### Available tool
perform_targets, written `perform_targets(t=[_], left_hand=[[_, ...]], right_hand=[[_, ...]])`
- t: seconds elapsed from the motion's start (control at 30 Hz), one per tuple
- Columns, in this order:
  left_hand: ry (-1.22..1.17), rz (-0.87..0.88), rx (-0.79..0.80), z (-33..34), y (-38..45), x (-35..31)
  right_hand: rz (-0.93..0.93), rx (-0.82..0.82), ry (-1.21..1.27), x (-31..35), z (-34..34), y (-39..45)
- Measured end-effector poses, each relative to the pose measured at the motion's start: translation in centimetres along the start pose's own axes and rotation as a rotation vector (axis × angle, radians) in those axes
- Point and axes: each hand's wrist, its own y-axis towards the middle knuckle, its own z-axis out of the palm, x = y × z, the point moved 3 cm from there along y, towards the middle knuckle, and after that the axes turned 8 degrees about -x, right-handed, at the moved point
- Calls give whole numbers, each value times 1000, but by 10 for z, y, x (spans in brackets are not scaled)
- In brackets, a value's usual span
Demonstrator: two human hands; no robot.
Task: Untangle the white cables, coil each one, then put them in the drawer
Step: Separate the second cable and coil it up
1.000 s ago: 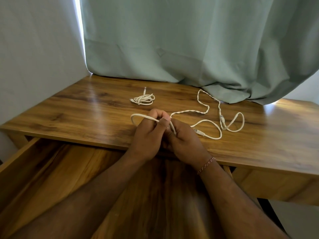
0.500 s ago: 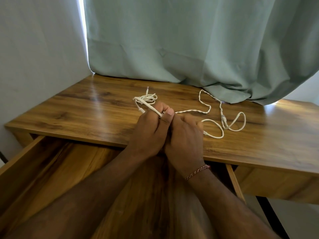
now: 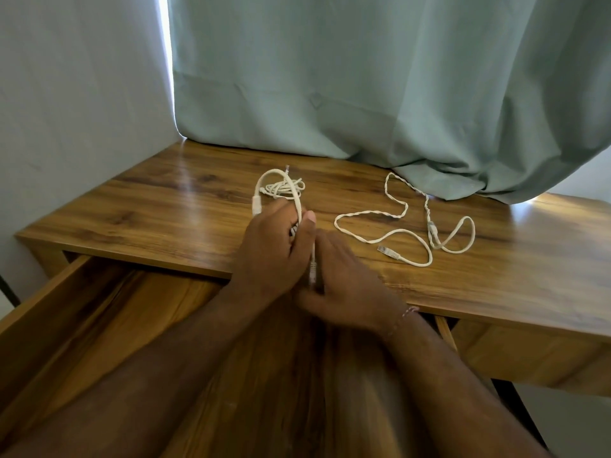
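My left hand (image 3: 272, 256) grips a flat white cable (image 3: 291, 190) at the table's front edge. One loop of it stands up above my fingers, and its plug end (image 3: 312, 271) hangs down between my two hands. Blurred, my right hand (image 3: 347, 289) lies right beside that plug; whether it pinches it is unclear. A small coiled white bundle (image 3: 281, 188) lies on the table (image 3: 165, 206) just behind the loop. To the right, a second long white cable (image 3: 400, 231), partly twisted, lies loose with its plug (image 3: 388, 252) free.
The wooden drawer (image 3: 49, 312) stands pulled out below the table's front edge, under my forearms. A green curtain (image 3: 363, 77) hangs down onto the table's back right part. A pale wall (image 3: 66, 94) bounds the left side.
The cable in my left hand now stands as a taller loop, and its plug end hangs between my hands. My right hand has drawn back toward me. The long cable lies apart on the right.
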Motion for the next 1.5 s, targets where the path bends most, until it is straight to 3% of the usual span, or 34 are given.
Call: perform_targets(t=[0.07, 0.1, 0.17, 0.23, 0.3, 0.37, 0.47, 0.57, 0.67, 0.77, 0.93, 1.13, 1.23, 1.5], left_hand=[[42, -34, 46, -4, 6, 12], [52, -64, 90, -4, 9, 15], [-10, -119, 222, -5, 14, 17], [-192, -180, 417, -6, 18, 15], [-393, -214, 635, -8, 18, 9], [-581, -291, 778, -9, 15, 4], [-875, -485, 843, -7, 10, -3], [-1047, -570, 778, -7, 8, -6], [-1123, -653, 671, -9, 13, 3], [-1047, -797, 532, -7, 16, 18], [-950, -1059, 337, 3, 9, 32], [-897, -1224, 190, 21, -5, 24], [-863, -1266, 155, 24, -10, 17], [-810, -1322, 155, 17, -10, -2]], right_hand=[[35, 181, 73, -7, -3, -3], [31, 147, 106, -10, -5, -2], [72, -82, 180, -15, -8, 0], [175, -315, 213, -24, -8, 0], [257, -442, 231, -31, -8, 0], [354, -465, 369, -37, -5, 2], [450, -378, 727, -41, -2, 5], [421, -351, 811, -35, -2, 5], [450, -415, 730, -34, -5, 5], [428, -475, 650, -32, -12, 5], [481, -504, 778, -31, -9, 5], [640, -584, 910, -31, 4, 4], [700, -571, 1088, -25, 8, 3], [773, -561, 1009, -18, 19, 2]])
